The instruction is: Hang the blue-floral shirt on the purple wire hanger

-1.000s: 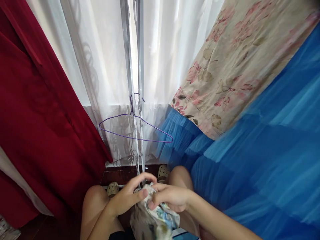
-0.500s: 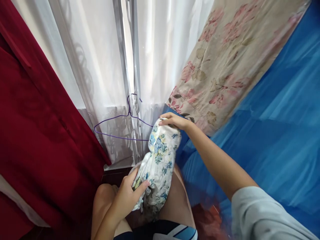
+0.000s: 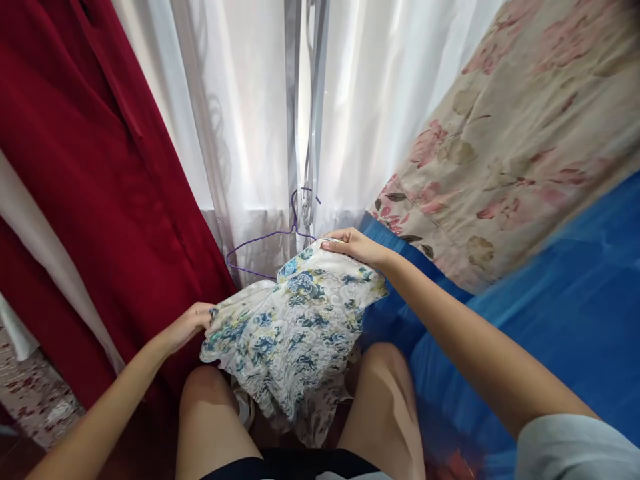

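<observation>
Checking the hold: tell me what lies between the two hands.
Head view: the white blue-flowered cloth garment spans from left hand to right hand.

1. Sheer white curtains (image 3: 240,113) hang across the middle of the view, lit brightly from behind — daylight comes through them.
2. A metal window frame (image 3: 305,100) runs vertically between the two curtain panels.
3. A deep red curtain (image 3: 85,167) falls diagonally down the left side.
4. On the right hangs a beige cloth with pink flowers (image 3: 525,133), and under it a bright blue net fabric (image 3: 550,300) — its folds fill the lower right.
5. At the lower left a patch of patterned floor (image 3: 35,400) shows, dim beside the red curtain.
</observation>
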